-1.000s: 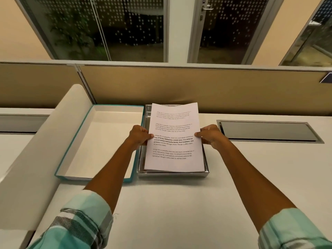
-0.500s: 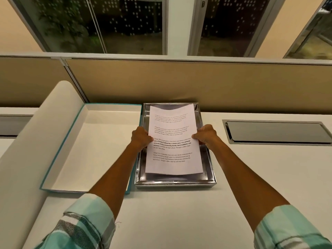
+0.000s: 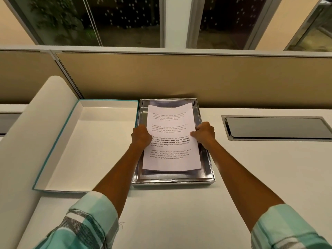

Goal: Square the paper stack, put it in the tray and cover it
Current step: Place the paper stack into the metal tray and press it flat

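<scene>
A white paper stack (image 3: 171, 141) with printed text hangs low inside the shiny metal tray (image 3: 173, 180) at the middle of the desk, its sheets aligned. My left hand (image 3: 141, 136) grips the stack's left edge and my right hand (image 3: 203, 133) grips its right edge. The stack's near end sits just above the tray floor, and a dark reflection shows under it. A teal-edged box lid (image 3: 86, 144) with a pale inside lies open side up, directly left of the tray and touching it.
A curved cream desk divider (image 3: 30, 141) runs along the left. A tan partition wall (image 3: 179, 78) stands right behind the tray. A dark recessed cable hatch (image 3: 276, 127) is set in the desk on the right. White desk surface (image 3: 179, 212) spreads in front.
Both hands have lowered the paper stack from a raised, tilted hold down into the tray. The view has tipped downward and closer.
</scene>
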`<state>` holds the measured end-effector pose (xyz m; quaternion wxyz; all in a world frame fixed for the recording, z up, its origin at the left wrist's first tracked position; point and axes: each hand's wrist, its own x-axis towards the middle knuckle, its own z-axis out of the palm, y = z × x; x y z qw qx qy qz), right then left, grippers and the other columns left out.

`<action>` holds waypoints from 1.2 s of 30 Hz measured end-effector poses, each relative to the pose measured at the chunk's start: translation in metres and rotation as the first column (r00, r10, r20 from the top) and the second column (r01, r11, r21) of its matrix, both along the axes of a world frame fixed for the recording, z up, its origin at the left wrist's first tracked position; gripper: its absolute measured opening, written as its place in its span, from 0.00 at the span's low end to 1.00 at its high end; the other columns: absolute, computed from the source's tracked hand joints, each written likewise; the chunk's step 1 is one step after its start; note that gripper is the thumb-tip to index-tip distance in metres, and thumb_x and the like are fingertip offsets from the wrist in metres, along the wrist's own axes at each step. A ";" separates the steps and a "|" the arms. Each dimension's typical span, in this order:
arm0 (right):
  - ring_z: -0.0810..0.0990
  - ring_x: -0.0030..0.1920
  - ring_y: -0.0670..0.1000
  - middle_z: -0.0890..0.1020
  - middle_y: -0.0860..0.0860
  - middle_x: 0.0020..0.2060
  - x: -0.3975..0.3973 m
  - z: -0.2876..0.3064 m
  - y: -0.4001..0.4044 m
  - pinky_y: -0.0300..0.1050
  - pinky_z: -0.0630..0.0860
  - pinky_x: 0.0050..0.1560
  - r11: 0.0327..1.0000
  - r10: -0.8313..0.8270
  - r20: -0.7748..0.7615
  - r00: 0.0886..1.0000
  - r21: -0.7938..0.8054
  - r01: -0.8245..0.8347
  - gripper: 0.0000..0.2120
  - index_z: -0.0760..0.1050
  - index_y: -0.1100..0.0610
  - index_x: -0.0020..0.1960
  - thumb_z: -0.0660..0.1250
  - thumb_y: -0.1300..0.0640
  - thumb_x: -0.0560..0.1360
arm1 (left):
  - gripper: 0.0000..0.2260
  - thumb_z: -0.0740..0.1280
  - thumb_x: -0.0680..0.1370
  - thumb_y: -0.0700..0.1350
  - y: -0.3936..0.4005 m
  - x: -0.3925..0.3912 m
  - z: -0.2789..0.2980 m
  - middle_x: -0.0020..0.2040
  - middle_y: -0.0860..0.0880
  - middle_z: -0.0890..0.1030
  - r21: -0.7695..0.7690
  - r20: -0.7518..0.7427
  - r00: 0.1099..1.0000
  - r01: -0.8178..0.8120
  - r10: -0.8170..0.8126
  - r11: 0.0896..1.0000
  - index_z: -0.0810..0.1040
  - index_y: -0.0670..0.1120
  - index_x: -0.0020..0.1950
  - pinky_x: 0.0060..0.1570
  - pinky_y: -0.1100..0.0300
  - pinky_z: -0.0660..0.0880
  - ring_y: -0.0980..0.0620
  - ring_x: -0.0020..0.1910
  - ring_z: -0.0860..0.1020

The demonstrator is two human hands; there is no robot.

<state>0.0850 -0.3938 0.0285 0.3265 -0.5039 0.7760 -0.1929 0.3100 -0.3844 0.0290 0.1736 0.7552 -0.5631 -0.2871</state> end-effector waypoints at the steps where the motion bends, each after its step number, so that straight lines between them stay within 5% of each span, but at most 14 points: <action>1: 0.84 0.50 0.59 0.83 0.57 0.56 0.000 -0.001 0.000 0.48 0.81 0.49 1.000 0.003 -0.016 1.000 0.001 -0.003 0.15 0.78 0.62 0.55 0.73 0.54 0.73 | 0.14 0.68 0.76 0.39 0.001 -0.001 -0.001 0.58 0.37 0.79 -0.007 0.007 1.000 0.001 -0.001 1.000 0.75 0.36 0.59 0.53 0.49 0.77 0.36 0.56 0.79; 11: 0.81 0.57 0.61 0.80 0.60 0.60 0.014 -0.007 0.006 0.51 0.79 0.57 0.998 0.064 -0.184 0.981 0.032 -0.059 0.17 0.74 0.63 0.64 0.68 0.60 0.77 | 0.13 0.66 0.76 0.37 0.006 -0.008 -0.004 0.58 0.36 0.80 -0.031 0.053 0.999 -0.008 0.010 0.999 0.75 0.35 0.59 0.54 0.48 0.78 0.36 0.55 0.80; 17: 0.79 0.60 0.62 0.79 0.61 0.62 0.016 -0.008 0.010 0.51 0.78 0.59 0.992 0.112 -0.114 0.987 0.078 -0.104 0.20 0.71 0.64 0.65 0.69 0.61 0.75 | 0.13 0.67 0.75 0.38 0.024 -0.016 -0.009 0.57 0.40 0.81 -0.143 0.006 0.999 -0.033 0.035 0.989 0.75 0.39 0.60 0.49 0.50 0.80 0.40 0.52 0.82; 22: 0.73 0.68 0.59 0.70 0.57 0.70 0.016 -0.005 0.027 0.51 0.73 0.64 0.976 0.212 0.075 0.974 0.031 -0.215 0.39 0.52 0.58 0.76 0.72 0.61 0.73 | 0.29 0.71 0.74 0.43 0.044 -0.017 -0.011 0.67 0.43 0.76 -0.181 -0.123 0.991 0.031 -0.054 0.983 0.62 0.44 0.71 0.56 0.51 0.77 0.42 0.61 0.78; 27: 0.64 0.74 0.59 0.60 0.55 0.77 0.009 0.002 0.050 0.55 0.67 0.72 0.903 0.425 0.061 0.903 0.040 -0.427 0.58 0.39 0.57 0.79 0.79 0.54 0.66 | 0.35 0.75 0.71 0.47 0.070 -0.005 -0.018 0.69 0.43 0.74 -0.071 -0.128 0.976 0.168 -0.176 0.983 0.61 0.43 0.72 0.55 0.58 0.75 0.41 0.64 0.76; 30: 0.63 0.75 0.58 0.56 0.53 0.78 0.005 0.003 0.069 0.56 0.66 0.73 0.851 0.514 0.054 0.856 0.091 -0.517 0.64 0.32 0.55 0.78 0.80 0.51 0.64 | 0.40 0.78 0.67 0.47 0.084 0.001 -0.018 0.68 0.44 0.74 -0.059 -0.146 0.960 0.234 -0.240 0.970 0.60 0.45 0.72 0.51 0.62 0.73 0.43 0.62 0.76; 36: 0.69 0.70 0.59 0.58 0.59 0.76 0.007 -0.014 0.099 0.55 0.69 0.70 0.824 0.555 -0.125 0.823 0.218 -0.523 0.65 0.25 0.51 0.75 0.79 0.51 0.66 | 0.47 0.79 0.65 0.38 0.100 -0.003 -0.014 0.67 0.43 0.71 0.010 -0.069 0.951 0.303 -0.302 0.953 0.54 0.47 0.76 0.61 0.50 0.76 0.44 0.64 0.74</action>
